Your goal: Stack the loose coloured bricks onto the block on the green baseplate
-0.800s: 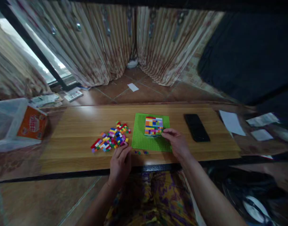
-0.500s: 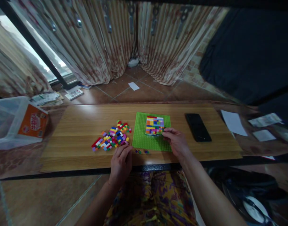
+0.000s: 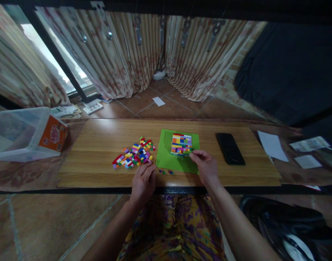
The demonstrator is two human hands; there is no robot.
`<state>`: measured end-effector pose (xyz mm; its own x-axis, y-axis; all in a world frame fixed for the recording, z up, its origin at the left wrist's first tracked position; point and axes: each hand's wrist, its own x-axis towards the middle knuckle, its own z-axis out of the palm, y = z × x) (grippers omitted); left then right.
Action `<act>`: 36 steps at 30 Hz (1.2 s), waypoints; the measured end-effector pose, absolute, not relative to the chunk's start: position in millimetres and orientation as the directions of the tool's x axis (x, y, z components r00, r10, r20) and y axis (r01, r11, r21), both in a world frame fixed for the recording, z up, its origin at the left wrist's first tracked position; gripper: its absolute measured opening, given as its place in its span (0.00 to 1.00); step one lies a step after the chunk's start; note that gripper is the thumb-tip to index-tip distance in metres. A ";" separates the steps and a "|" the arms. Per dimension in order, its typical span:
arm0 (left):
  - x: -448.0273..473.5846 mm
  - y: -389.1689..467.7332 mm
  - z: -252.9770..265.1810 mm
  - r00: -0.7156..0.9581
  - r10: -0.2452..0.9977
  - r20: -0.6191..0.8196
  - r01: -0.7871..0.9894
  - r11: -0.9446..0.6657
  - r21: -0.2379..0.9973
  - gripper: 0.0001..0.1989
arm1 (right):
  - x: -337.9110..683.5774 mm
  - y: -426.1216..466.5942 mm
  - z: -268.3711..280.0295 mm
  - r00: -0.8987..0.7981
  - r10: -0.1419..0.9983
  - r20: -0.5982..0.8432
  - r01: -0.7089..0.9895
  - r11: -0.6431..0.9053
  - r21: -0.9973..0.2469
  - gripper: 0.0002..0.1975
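A slab of multicoloured toy bricks (image 3: 181, 143) stands on the green baseplate (image 3: 162, 159), with a dark shadow under its near edge. My right hand (image 3: 208, 167) is at the slab's near right corner, thumb and fingertips pinched on what looks like a small green brick; the fingers partly cover it. My left hand (image 3: 143, 181) rests at the near side of the loose brick pile (image 3: 135, 156). Its fingers are curled together, and whatever they may hold is hidden. Between the hands, several small dark and green bricks (image 3: 166, 172) lie along the baseplate's front edge.
A black phone (image 3: 230, 148) lies on the wooden table (image 3: 95, 145), right of the baseplate. Off the table's left end stands a clear plastic box (image 3: 21, 134) with an orange label. Paper sheets (image 3: 272, 145) lie beyond the right end. Curtains hang behind.
The camera view has shifted slightly, so everything sits a little further right. My right hand stays at the slab's corner with its pinch kept. My left hand remains beside the pile.
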<state>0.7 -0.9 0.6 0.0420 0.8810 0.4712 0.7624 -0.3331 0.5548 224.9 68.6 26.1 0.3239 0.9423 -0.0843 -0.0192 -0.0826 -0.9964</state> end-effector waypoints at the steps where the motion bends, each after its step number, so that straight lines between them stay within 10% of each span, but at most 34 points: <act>1: 0.8 -0.9 -0.1 0.041 0.880 0.473 0.762 -0.334 0.555 0.10 | 222.8 61.3 26.9 0.314 0.949 -0.037 0.057 -0.058 -0.997 0.11; 8: 0.6 -0.4 -2.8 0.065 0.884 0.464 0.771 -0.340 0.539 0.12 | 199.4 18.0 33.9 -0.165 0.984 0.070 0.561 0.152 -0.814 0.06; 14: 0.4 -0.9 -2.2 0.075 0.884 0.461 0.767 -0.347 0.540 0.12 | 195.8 18.4 27.3 -0.288 0.948 0.134 0.667 0.299 -0.682 0.07; 36: 0.4 -1.7 -1.6 0.098 0.891 0.444 0.774 -0.348 0.529 0.12 | 225.5 69.5 37.4 -0.021 0.902 0.431 0.778 0.285 -0.559 0.10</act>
<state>0.4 -1.7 -1.6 0.0975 0.8909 0.4437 0.7738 -0.3483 0.5292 225.5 69.5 37.4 -0.0214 0.9022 0.4309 0.7784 0.2855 -0.5591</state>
